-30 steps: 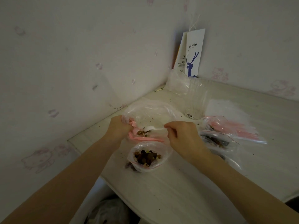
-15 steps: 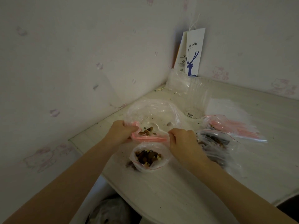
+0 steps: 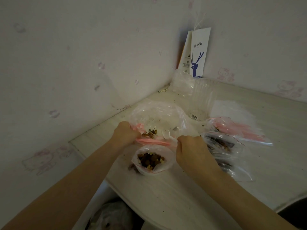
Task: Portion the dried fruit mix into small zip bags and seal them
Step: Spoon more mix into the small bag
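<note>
The left hand (image 3: pixel 126 135) grips the pink rim of the big clear plastic bag (image 3: pixel 157 113). The right hand (image 3: pixel 191 150) holds a small white plastic spoon (image 3: pixel 167 136).

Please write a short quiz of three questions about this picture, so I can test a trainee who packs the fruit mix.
1. True or false: the small bag nearest the person is already sealed.
2. What do the left hand and the right hand grip?
A) the big bag, at its pink rim
B) a cup
C) the paper bag
3. Fill in: the filled bags lie to the ___ of the right hand.

Key: 1 false, it stands open with the mix showing; 2 A; 3 right.
</note>
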